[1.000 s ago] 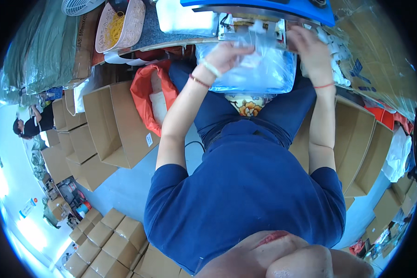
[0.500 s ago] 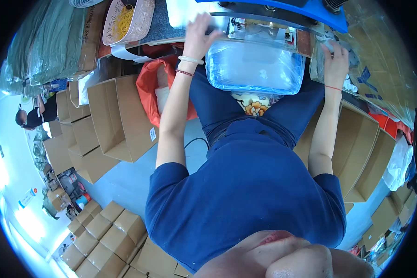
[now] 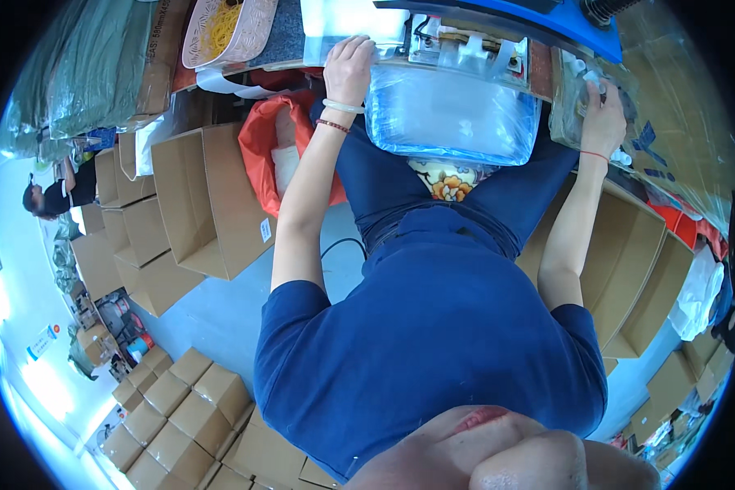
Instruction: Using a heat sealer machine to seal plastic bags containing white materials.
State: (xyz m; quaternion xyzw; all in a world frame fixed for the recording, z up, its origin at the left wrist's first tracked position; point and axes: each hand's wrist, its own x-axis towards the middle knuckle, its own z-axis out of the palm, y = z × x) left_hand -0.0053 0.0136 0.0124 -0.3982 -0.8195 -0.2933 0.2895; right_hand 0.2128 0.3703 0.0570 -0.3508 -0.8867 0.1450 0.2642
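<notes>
The left hand [image 3: 349,65] has its grip closed over the top left corner of the clear plastic bag of folded blue-white goods [image 3: 453,114], which hangs from the edge of the bench [image 3: 286,33] under the blue sealing machine [image 3: 498,16], just right of that grip. The right hand [image 3: 603,122] rests on a second clear plastic packet [image 3: 572,98] beside it; whether its fingers clasp cannot be told. Judged from this, the corner should be held flat and taut so the bag's mouth lies unwrinkled.
</notes>
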